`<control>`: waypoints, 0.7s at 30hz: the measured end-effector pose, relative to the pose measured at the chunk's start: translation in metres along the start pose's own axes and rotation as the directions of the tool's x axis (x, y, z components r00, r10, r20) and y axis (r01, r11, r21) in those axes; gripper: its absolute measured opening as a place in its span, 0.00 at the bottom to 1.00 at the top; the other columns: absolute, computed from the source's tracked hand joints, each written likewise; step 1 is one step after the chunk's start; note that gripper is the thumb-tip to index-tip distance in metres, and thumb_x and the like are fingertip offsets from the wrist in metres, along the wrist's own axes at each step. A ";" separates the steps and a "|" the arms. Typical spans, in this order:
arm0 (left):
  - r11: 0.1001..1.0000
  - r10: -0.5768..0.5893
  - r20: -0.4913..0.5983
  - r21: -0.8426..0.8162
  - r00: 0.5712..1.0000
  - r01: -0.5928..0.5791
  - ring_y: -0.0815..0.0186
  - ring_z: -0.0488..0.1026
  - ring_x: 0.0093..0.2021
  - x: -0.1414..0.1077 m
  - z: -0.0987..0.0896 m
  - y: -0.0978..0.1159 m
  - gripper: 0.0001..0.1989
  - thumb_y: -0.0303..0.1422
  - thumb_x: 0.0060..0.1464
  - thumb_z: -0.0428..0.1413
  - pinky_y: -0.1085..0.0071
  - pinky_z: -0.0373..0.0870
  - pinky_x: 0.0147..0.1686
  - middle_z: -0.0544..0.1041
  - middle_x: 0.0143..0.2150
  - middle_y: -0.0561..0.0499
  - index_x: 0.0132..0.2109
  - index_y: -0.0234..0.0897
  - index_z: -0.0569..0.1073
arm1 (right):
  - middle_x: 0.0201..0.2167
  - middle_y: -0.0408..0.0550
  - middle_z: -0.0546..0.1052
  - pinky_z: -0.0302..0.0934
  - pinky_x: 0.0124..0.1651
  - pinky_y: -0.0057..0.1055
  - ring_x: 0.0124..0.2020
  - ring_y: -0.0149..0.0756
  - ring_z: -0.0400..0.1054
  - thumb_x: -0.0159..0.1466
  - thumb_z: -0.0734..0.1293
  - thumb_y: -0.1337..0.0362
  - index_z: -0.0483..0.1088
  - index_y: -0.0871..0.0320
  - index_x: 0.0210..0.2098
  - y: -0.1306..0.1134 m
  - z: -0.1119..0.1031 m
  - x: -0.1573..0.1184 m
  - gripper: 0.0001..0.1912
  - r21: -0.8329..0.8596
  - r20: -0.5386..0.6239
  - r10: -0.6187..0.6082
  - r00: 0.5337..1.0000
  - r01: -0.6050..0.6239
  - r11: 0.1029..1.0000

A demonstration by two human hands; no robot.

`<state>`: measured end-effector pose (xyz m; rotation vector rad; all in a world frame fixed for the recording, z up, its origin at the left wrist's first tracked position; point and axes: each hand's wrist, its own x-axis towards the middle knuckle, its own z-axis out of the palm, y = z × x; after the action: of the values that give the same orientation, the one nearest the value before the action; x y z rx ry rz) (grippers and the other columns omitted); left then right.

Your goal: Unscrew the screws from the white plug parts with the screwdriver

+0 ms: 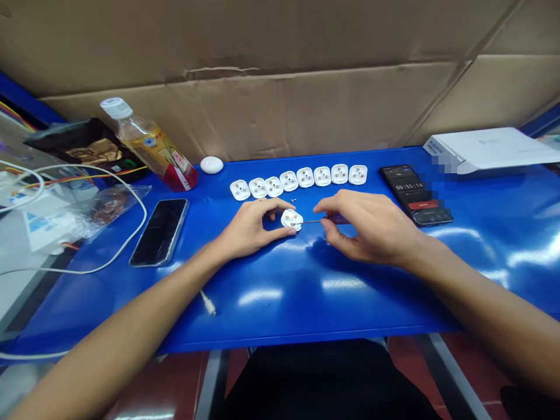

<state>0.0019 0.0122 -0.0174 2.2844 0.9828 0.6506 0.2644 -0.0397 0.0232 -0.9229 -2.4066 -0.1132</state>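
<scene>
A small white plastic plug housing (291,217) with metal contacts inside is pinched between the thumb and fingers of my left hand (256,227), at the middle of the blue table. My right hand (365,224) grips a screwdriver (312,221) held almost level. Its thin shaft points left, and the tip meets the lower contact of the housing. Most of the screwdriver's handle is hidden in my fingers. Just behind the held housing lies a tiny screw (294,200). Farther back, several similar white housings (305,177) form a curved row with their contacts facing up.
On the left are a phone (160,232), a drink bottle (153,146), a white egg-shaped object (212,165) and a white cable (109,269). A phone with a running timer (413,192) and a white box (490,149) lie right. Cardboard (271,111) walls the back.
</scene>
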 end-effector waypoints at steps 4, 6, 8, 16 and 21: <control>1.000 0.003 -0.005 -0.001 1.000 -0.003 0.64 0.74 0.39 0.000 0.000 0.000 0.23 0.47 0.59 0.66 0.68 0.69 0.42 0.82 0.44 0.49 0.56 0.39 0.79 | 0.42 0.55 0.82 0.71 0.43 0.37 0.40 0.42 0.78 0.70 0.63 0.67 0.68 0.61 0.55 -0.001 -0.001 0.000 0.14 0.055 0.000 -0.030 1.000 0.030 0.998; 1.000 -0.003 -0.003 0.002 1.000 0.003 0.63 0.74 0.40 0.000 0.000 0.000 0.23 0.47 0.59 0.66 0.68 0.69 0.43 0.82 0.45 0.49 0.56 0.39 0.79 | 0.37 0.51 0.82 0.69 0.37 0.35 0.35 0.41 0.78 0.72 0.65 0.62 0.69 0.59 0.54 -0.001 0.000 -0.001 0.13 0.010 -0.011 0.016 1.000 -0.015 1.000; 1.000 -0.003 0.003 0.004 1.000 0.003 0.63 0.75 0.40 0.000 0.000 0.001 0.23 0.47 0.60 0.66 0.67 0.70 0.43 0.82 0.46 0.49 0.56 0.40 0.79 | 0.34 0.48 0.82 0.67 0.34 0.34 0.33 0.41 0.77 0.73 0.65 0.62 0.71 0.58 0.51 -0.001 0.001 -0.001 0.10 -0.004 -0.015 0.034 0.999 -0.034 0.999; 1.000 0.006 0.005 0.003 1.000 -0.006 0.63 0.75 0.41 0.000 0.000 -0.001 0.24 0.48 0.59 0.66 0.67 0.69 0.43 0.82 0.46 0.50 0.56 0.40 0.79 | 0.39 0.53 0.78 0.71 0.41 0.40 0.39 0.43 0.73 0.67 0.62 0.72 0.68 0.57 0.44 0.002 0.002 0.002 0.07 0.132 0.012 -0.070 0.997 0.068 0.989; 1.000 -0.006 0.004 0.003 1.000 0.006 0.63 0.74 0.40 0.000 0.000 0.001 0.24 0.46 0.58 0.67 0.68 0.69 0.43 0.82 0.45 0.49 0.56 0.39 0.79 | 0.38 0.51 0.77 0.71 0.41 0.40 0.38 0.42 0.73 0.65 0.63 0.73 0.67 0.55 0.43 0.004 -0.001 0.001 0.09 0.102 -0.024 -0.001 1.000 0.003 0.995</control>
<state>0.0018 0.0117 -0.0170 2.2834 0.9888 0.6431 0.2670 -0.0367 0.0244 -0.8678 -2.3676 -0.0025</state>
